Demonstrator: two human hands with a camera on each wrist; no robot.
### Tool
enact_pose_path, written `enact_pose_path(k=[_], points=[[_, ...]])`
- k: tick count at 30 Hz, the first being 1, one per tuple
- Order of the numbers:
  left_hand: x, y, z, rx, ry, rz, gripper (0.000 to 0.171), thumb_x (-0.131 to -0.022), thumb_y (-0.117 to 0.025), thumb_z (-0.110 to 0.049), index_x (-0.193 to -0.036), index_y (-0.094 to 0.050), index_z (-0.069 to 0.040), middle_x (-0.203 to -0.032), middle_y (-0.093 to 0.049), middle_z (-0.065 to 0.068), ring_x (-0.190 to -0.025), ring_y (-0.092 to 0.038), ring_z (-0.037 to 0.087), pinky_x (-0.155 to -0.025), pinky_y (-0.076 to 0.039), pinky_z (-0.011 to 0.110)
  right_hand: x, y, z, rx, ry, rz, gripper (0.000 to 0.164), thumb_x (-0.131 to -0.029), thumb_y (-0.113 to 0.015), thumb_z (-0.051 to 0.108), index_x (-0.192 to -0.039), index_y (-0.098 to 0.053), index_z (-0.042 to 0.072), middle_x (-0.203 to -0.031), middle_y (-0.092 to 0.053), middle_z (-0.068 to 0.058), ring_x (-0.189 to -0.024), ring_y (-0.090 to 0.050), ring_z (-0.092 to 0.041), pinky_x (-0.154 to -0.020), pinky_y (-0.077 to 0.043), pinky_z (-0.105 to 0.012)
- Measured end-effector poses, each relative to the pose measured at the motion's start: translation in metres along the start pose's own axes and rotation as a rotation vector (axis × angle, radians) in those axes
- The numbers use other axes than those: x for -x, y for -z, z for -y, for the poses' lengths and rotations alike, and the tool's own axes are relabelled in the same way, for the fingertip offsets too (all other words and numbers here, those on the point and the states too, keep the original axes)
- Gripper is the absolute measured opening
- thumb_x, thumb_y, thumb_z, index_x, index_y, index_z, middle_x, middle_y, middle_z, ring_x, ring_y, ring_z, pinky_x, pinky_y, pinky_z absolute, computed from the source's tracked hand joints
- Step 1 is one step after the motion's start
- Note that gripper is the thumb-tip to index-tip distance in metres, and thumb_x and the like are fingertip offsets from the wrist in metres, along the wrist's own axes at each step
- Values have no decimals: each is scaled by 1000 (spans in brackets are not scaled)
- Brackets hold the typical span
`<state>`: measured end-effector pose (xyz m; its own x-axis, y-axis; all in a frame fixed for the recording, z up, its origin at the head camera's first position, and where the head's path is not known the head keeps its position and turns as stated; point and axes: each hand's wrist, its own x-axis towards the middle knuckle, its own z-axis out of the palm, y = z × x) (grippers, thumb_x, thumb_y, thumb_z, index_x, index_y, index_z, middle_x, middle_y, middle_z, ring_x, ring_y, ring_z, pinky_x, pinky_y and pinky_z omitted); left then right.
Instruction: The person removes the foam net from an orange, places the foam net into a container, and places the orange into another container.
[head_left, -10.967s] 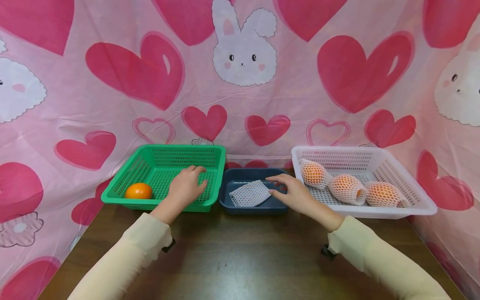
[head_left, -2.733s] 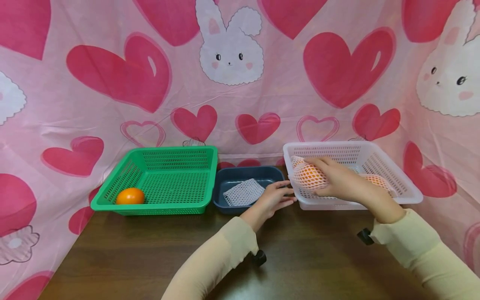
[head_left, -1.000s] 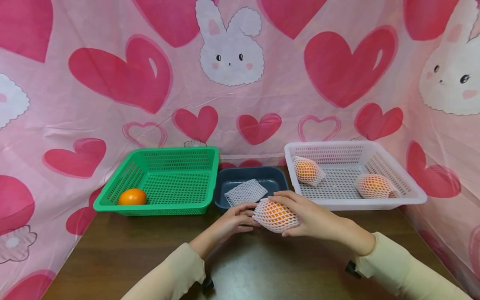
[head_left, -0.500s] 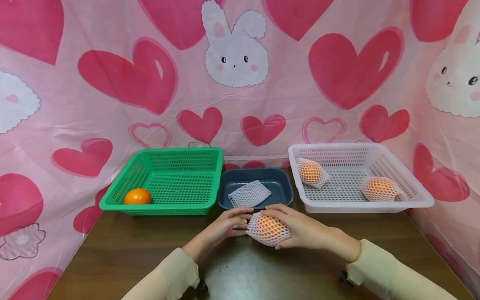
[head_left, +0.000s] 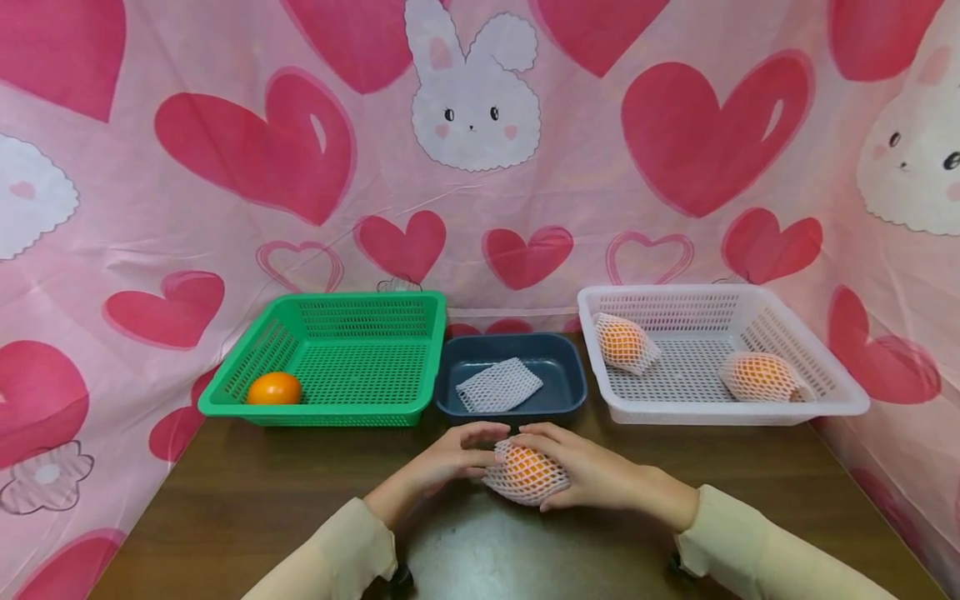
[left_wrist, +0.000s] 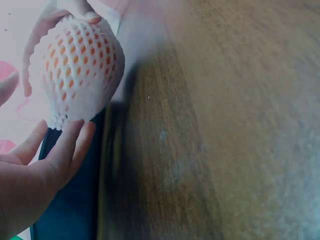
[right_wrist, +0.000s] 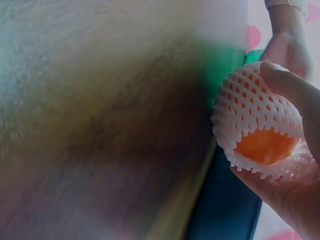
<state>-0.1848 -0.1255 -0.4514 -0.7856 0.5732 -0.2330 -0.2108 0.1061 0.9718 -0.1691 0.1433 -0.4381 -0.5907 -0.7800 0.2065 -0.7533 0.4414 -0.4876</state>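
Over the near part of the table, my right hand [head_left: 596,471] holds an orange wrapped in a white foam net [head_left: 531,473], thumb and fingers curled round it. In the right wrist view, orange skin [right_wrist: 267,146] shows through the net's open end. My left hand [head_left: 446,465] is at the net's other end. Its fingertips [left_wrist: 72,129] pinch the narrow tail of the net in the left wrist view. A bare orange [head_left: 274,388] lies in the green basket [head_left: 315,410]. One flattened foam net [head_left: 499,386] lies in the dark blue tray [head_left: 564,367].
On the right, a white basket [head_left: 738,409] holds two net-wrapped oranges [head_left: 624,344]. The blue tray stands between the two baskets at the back of the brown table [head_left: 480,558]. A pink heart-patterned cloth [head_left: 577,192] hangs behind.
The right hand has taken one wrapped orange from the white basket and brought it left and nearer over the table. The left hand has closed in on the net's end.
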Motion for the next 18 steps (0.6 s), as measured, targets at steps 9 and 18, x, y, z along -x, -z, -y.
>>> enact_pose_path(k=[9, 18], points=[[4, -3, 2, -8, -80, 96, 55, -92, -75, -3, -141, -52, 7, -131, -63, 15, -99, -69, 21, -79, -58, 30, 3, -5, -3, 2, 41, -23, 91, -75, -93, 26, -151, -46, 13, -150, -47, -15, -132, -52, -32, -105, -47, -47], [3, -6, 5, 2, -44, 64, 52, -93, -72, 3, -140, -53, 8, -128, -61, 15, -91, -68, 20, -79, -60, 33, 6, 3, -7, -64, -18, 35, 88, -80, -90, 26, -153, -43, 13, -154, -43, -14, -135, -49, -32, -107, -45, -48]])
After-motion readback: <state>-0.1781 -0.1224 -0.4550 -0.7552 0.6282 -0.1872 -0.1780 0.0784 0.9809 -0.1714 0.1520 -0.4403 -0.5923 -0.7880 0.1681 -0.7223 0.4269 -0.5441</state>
